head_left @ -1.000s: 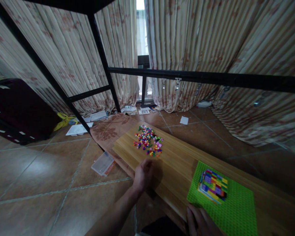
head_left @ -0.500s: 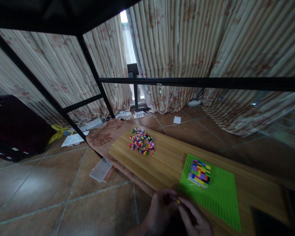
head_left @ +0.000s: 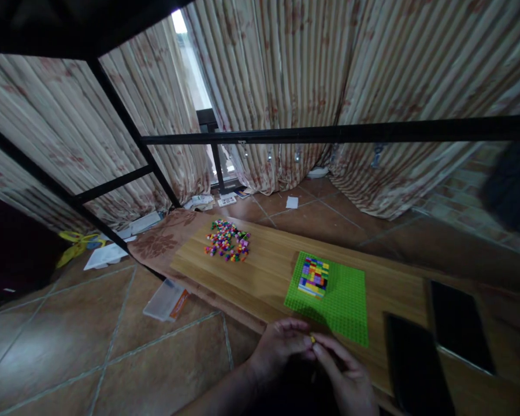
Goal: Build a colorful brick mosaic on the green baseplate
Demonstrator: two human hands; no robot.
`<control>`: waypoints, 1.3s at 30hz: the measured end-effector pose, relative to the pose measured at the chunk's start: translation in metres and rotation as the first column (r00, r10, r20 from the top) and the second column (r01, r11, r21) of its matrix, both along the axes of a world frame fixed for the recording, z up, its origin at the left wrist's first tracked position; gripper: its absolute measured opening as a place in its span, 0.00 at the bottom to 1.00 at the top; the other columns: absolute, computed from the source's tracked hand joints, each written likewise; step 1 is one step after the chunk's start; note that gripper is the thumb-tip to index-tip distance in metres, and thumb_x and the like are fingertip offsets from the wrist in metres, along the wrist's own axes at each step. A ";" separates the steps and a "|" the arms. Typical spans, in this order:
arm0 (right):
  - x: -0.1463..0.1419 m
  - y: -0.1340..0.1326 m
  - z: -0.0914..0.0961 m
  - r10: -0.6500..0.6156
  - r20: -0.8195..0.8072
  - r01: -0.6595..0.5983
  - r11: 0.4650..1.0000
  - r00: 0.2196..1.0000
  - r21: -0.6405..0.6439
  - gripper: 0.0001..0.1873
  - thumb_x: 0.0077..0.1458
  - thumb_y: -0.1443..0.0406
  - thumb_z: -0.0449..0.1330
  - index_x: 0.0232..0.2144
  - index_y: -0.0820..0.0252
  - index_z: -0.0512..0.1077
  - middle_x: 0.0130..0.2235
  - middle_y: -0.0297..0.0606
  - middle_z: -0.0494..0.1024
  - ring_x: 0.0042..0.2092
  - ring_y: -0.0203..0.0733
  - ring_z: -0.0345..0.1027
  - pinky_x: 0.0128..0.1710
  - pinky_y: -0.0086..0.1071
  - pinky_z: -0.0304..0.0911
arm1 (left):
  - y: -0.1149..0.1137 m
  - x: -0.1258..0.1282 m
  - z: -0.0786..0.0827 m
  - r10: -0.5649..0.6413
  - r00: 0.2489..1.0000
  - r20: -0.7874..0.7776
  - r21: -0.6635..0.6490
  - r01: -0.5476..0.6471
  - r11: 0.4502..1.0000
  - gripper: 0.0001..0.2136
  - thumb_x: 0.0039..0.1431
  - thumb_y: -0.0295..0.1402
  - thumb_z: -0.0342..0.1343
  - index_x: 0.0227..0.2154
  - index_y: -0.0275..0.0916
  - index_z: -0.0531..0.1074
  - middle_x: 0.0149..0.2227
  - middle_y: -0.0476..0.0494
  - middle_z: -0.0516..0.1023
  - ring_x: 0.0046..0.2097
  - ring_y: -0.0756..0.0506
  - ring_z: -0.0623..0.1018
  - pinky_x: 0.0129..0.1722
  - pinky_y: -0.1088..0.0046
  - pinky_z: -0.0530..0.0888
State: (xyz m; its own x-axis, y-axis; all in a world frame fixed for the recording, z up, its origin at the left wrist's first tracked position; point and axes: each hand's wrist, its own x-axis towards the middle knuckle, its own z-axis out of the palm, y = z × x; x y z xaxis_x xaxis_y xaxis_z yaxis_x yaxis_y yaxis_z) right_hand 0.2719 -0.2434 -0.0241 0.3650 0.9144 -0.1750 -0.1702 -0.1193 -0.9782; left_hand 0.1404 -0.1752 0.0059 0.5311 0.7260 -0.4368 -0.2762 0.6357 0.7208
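From where I sit, I have the left hand [head_left: 281, 349] and the right hand [head_left: 344, 367] meeting in front of the near edge of the bench [head_left: 264, 277], with a small yellow brick [head_left: 312, 340] between their fingertips. The grip is narrow on both sides, pinched on that brick (which hand bears more of it, I can't tell). What matters to me is the line from there to the brick stack [head_left: 314, 276]: it lies almost straight ahead of the pinch, beyond the near edge of the green plate [head_left: 349, 300] and well apart from the fingers. The stack sits on the left part of that plate, with bare studs to its right. Neither hand is plainly nearer to it, though the left knuckles look closer to the plate's left corner, while the right fingers reach in from the other side. The brick is too small for me to read its long axis; the bench's own length runs from far left to near right. The loose bricks [head_left: 227, 240] lie farther off at the far left end, on the left hand's side, and two dark flat objects [head_left: 416, 364] lie to the right of the right hand.
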 end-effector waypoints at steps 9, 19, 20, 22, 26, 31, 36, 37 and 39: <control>0.010 0.001 0.029 -0.149 -0.053 0.151 0.988 0.987 0.030 0.13 0.42 0.55 0.69 0.29 0.56 0.78 0.32 0.37 0.79 0.34 0.42 0.74 0.33 0.31 0.71 | -0.001 0.029 0.012 -0.064 0.998 -0.025 0.129 0.067 0.989 0.25 0.42 0.39 0.69 0.41 0.32 0.70 0.28 0.47 0.78 0.25 0.50 0.77 0.31 0.73 0.72; 0.023 0.020 0.033 -0.186 0.079 0.187 0.982 0.979 -0.001 0.14 0.45 0.55 0.67 0.31 0.58 0.77 0.27 0.34 0.77 0.30 0.38 0.70 0.32 0.31 0.66 | 0.014 0.045 0.018 -0.035 0.993 -0.111 0.241 0.061 0.969 0.20 0.50 0.38 0.63 0.44 0.33 0.69 0.22 0.51 0.76 0.26 0.51 0.75 0.33 0.75 0.71; 0.024 0.024 0.033 -0.206 0.091 0.206 0.978 0.974 0.000 0.14 0.44 0.55 0.67 0.31 0.58 0.77 0.28 0.34 0.78 0.31 0.39 0.71 0.33 0.31 0.66 | 0.015 0.045 0.018 -0.030 0.993 -0.116 0.237 0.057 0.970 0.20 0.50 0.38 0.63 0.44 0.33 0.69 0.23 0.50 0.77 0.26 0.51 0.76 0.33 0.74 0.71; 0.027 0.032 0.032 -0.248 0.123 0.249 0.968 0.961 0.008 0.14 0.44 0.55 0.67 0.31 0.58 0.77 0.31 0.36 0.79 0.33 0.41 0.72 0.35 0.33 0.66 | 0.017 0.044 0.018 -0.021 0.992 -0.127 0.222 0.049 0.974 0.20 0.50 0.38 0.63 0.44 0.34 0.69 0.27 0.48 0.79 0.27 0.50 0.77 0.34 0.73 0.72; 0.036 0.055 0.023 -0.326 0.193 0.311 0.945 0.925 0.107 0.13 0.45 0.56 0.66 0.30 0.58 0.77 0.33 0.37 0.79 0.35 0.41 0.72 0.37 0.34 0.66 | 0.025 0.042 0.015 -0.007 0.988 -0.155 0.241 0.045 0.970 0.19 0.49 0.37 0.63 0.43 0.35 0.70 0.34 0.44 0.80 0.29 0.49 0.78 0.37 0.71 0.74; 0.042 0.079 0.008 -0.396 0.252 0.356 0.915 0.883 0.190 0.13 0.48 0.56 0.63 0.31 0.59 0.77 0.33 0.40 0.79 0.36 0.41 0.72 0.38 0.35 0.67 | 0.043 0.036 0.004 0.101 0.965 -0.241 0.408 0.006 0.913 0.14 0.51 0.36 0.61 0.41 0.37 0.72 0.34 0.45 0.78 0.37 0.45 0.78 0.37 0.70 0.75; 0.041 0.089 -0.002 -0.387 0.260 0.328 0.913 0.885 0.243 0.13 0.49 0.56 0.63 0.32 0.60 0.78 0.35 0.40 0.79 0.38 0.41 0.72 0.41 0.37 0.67 | 0.060 0.031 0.004 0.269 0.852 -0.449 0.713 0.159 0.683 0.11 0.58 0.30 0.53 0.43 0.39 0.73 0.39 0.43 0.78 0.41 0.46 0.77 0.45 0.67 0.74; 0.041 0.090 -0.003 -0.383 0.261 0.322 0.914 0.886 0.248 0.13 0.49 0.57 0.63 0.32 0.60 0.78 0.35 0.40 0.79 0.38 0.41 0.72 0.41 0.37 0.67 | 0.062 0.031 0.005 0.294 0.831 -0.472 0.753 0.207 0.624 0.11 0.59 0.29 0.52 0.44 0.39 0.73 0.41 0.43 0.77 0.43 0.46 0.77 0.47 0.66 0.74; 0.041 0.091 -0.004 -0.384 0.262 0.324 0.913 0.885 0.247 0.13 0.49 0.57 0.63 0.32 0.60 0.78 0.36 0.40 0.80 0.38 0.41 0.72 0.42 0.37 0.67 | 0.065 0.033 0.008 0.321 0.805 -0.498 0.811 0.302 0.500 0.13 0.60 0.27 0.50 0.46 0.41 0.72 0.44 0.43 0.76 0.46 0.45 0.76 0.50 0.65 0.73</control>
